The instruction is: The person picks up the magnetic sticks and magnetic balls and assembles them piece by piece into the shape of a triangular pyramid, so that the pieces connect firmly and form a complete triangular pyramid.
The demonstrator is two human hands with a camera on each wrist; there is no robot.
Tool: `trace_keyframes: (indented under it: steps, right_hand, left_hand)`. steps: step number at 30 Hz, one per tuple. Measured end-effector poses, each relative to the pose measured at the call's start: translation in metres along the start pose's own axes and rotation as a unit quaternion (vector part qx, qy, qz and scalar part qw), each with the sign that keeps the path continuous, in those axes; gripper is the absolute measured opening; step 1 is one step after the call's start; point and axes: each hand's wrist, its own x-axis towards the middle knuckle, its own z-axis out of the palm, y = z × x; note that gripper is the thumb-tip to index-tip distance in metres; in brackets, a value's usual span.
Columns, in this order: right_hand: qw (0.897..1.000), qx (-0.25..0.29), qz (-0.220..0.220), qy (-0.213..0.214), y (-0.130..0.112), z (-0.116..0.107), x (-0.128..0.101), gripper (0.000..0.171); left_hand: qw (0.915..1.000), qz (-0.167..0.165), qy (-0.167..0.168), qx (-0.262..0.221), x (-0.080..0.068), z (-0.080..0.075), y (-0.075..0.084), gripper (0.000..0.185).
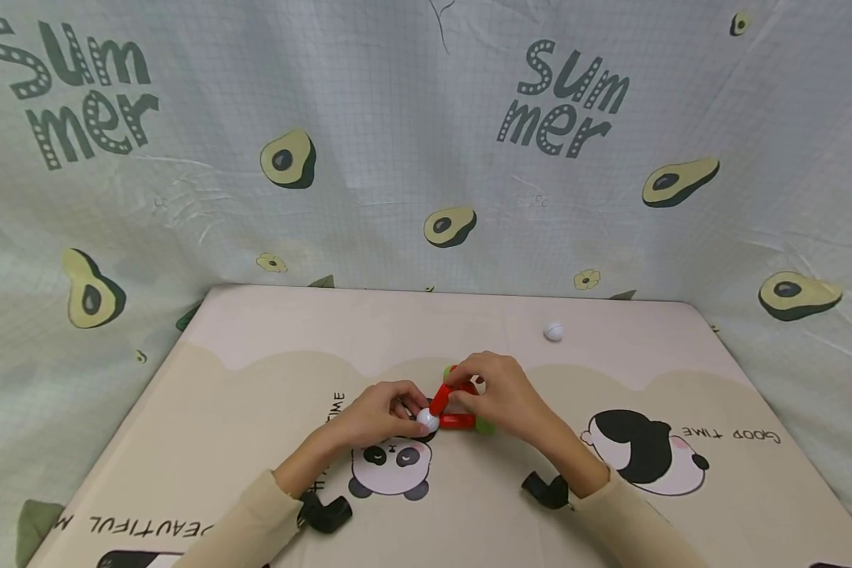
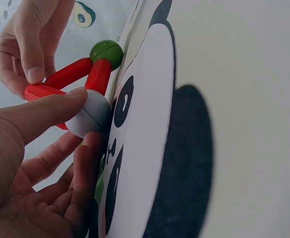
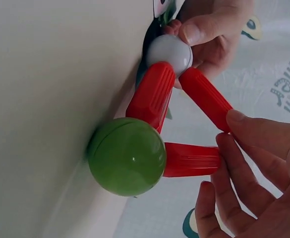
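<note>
Head view, frame centre: we see our left hand (image 1: 379, 412) pinching the white plastic ball (image 1: 427, 420) and our right hand (image 1: 500, 392) pinching a glossy red plastic rod (image 1: 446, 397).

Left wrist view: the ball (image 2: 89, 114) sits mid-left, smooth, probably slippery.

Right wrist view: light, stiff rods (image 3: 204, 98) seem best held mid-shaft; a shiny green plastic ball (image 3: 126, 156) sits lower left.

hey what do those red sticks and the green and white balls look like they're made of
Red sticks: likely hard moulded plastic, glossy, with fine ribbing and soft highlights along their length.
Green ball: probably the same plastic, smooth with a satin sheen and a faint seam line.
White ball, pinched by the left hand: looks like plastic too, smooth and slightly matte, with a visible seam between two halves.
</note>
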Motion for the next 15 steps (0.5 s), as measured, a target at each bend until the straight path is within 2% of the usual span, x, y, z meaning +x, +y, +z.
trace_keyframes:
  steps: [8, 15]
  right_hand:
    - [1.0, 0.016, 0.007, -0.01, 0.005, -0.008, 0.001, 0.013]
    - [0.996, 0.063, 0.062, 0.001, 0.018, -0.034, 0.003, 0.011]
  left_hand:
    - [1.0, 0.001, 0.001, 0.002, 0.0, 0.0, 0.0, 0.028]
    - [1.0, -0.002, 0.001, 0.002, 0.0, 0.0, 0.0, 0.028]
